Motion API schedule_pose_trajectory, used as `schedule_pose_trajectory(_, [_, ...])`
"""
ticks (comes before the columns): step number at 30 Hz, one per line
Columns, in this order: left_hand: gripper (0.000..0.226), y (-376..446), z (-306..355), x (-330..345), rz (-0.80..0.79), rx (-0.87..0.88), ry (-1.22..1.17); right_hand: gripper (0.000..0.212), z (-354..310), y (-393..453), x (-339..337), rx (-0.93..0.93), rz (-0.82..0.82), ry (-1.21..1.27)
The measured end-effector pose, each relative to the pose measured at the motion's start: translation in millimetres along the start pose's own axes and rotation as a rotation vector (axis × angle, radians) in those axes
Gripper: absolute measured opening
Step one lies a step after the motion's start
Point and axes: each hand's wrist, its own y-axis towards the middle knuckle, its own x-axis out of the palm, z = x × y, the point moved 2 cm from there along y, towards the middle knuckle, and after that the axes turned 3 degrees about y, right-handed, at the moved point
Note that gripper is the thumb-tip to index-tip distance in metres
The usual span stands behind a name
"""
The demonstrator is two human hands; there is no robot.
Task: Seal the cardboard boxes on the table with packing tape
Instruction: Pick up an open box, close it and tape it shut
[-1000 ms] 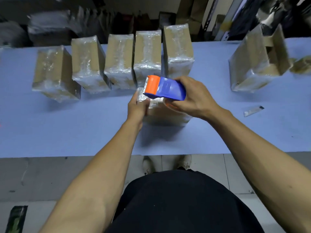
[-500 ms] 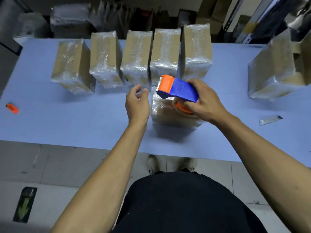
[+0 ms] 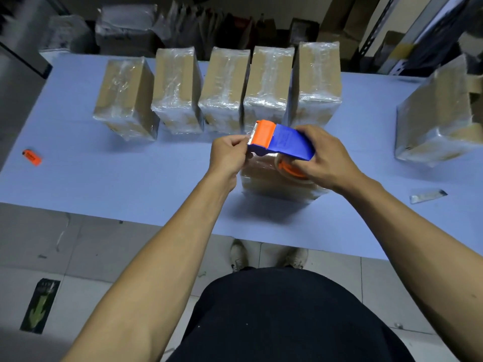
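Observation:
A blue and orange tape dispenser [image 3: 281, 142] hovers over a tape-wrapped cardboard box [image 3: 271, 182] lying flat near the table's front edge. My right hand [image 3: 322, 159] grips the dispenser and its tape roll from the right. My left hand [image 3: 230, 152] pinches the clear tape end at the dispenser's orange cutter. Behind them, a row of several wrapped boxes [image 3: 224, 88] stands upright on the blue table [image 3: 130, 178]. A larger box [image 3: 439, 118] with open flaps sits at the right.
An orange lighter-like item [image 3: 32, 157] lies at the table's left. A small knife blade [image 3: 427, 196] lies at the front right. Bags and cartons crowd the floor behind the table. My shoes show under the front edge.
My left hand rose from beside the flat box to the dispenser's cutter and pinched the tape end. The dispenser stayed over the box in my right hand. The view shifted left.

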Motion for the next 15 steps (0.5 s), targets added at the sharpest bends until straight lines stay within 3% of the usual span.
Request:
schedule_pose_trajectory(5, [0.030,4.4,-21.1,-7.2,0.131,-0.002,0.007,0.051,-11.0,9.3,-6.8,-0.146,-0.128,-0.198])
schedule_pose_trajectory(9, [0.021,14.5,-40.7,-18.0,0.234,-0.140,-0.110,0.044,-1.0,-2.0,-15.9,-0.110,-0.112,-0.255])
schedule_pose_trajectory(15, [0.017,32.0,-60.9,-16.3,0.181,-0.261,-0.136,0.044,3.0,-3.6,-25.9,-0.068,-0.123,-0.298])
